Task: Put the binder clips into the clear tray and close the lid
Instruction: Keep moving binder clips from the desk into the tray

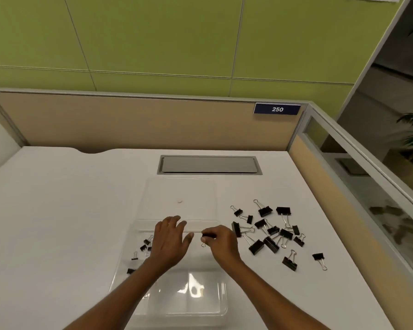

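Two arms of a person are in view, and both are bare from the lower edge of the picture up to the fingertips. The left hand (169,239) and the right hand (221,244) are uncovered. The left forearm (129,282) and the right forearm (267,284) are slim, with bare wrists. The fingers (174,221) are long and thin. The nails are too small to describe.

Binder clip (206,235) mostly hidden inside right hand (221,244), tray clip (130,271) half behind left forearm (141,276)
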The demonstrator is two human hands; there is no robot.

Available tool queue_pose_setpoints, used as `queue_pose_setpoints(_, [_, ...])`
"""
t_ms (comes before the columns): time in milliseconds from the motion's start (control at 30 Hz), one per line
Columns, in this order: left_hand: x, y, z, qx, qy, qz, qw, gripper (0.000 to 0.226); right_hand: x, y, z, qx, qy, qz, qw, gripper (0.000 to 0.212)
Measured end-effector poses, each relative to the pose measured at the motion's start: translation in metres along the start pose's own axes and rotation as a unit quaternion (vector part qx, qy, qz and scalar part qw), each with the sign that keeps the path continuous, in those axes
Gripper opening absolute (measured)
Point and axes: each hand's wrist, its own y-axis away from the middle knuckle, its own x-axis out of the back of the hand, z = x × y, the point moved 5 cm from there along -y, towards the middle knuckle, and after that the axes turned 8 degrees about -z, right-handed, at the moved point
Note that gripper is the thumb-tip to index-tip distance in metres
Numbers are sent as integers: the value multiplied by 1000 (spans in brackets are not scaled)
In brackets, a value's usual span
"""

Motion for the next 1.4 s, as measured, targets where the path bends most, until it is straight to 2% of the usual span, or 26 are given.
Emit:
queue_pose_setpoints(167, [13, 28, -57, 47, -6, 5, 999, 52, -61, 1, -31, 56, 56, -45, 996, 15])
queue_pose_setpoints(300, [20, 48, -95, 73, -5, 11, 997, 50, -109, 8, -42, 57, 57, -88, 993, 20])
queue_pose_setpoints(433, [23, 61, -114, 80, -9, 9, 997, 47, -138, 17, -48, 58, 68, -91, 992, 20])
queue_pose_setpoints(567, [22, 70, -126, 79, -5, 2, 997, 50, -162, 30, -54, 66, 149, -105, 981, 22])
queue_pose_setpoints(700, [20, 70, -127, 68, 5, -7, 998, 50, -169, 40, -52, 84, 176, -123, 973, 20])
queue_pose_setpoints(967, [14, 55, -107, 30, 27, -7, 999, 49, -154, 45, -44, 44, 155, -83, 983, 26])
queue_pose_setpoints(1400, [-12, -6, 2, -67, 15, -27, 997, 50, -25, 33, 11, -19, 91, 76, 993, 19])
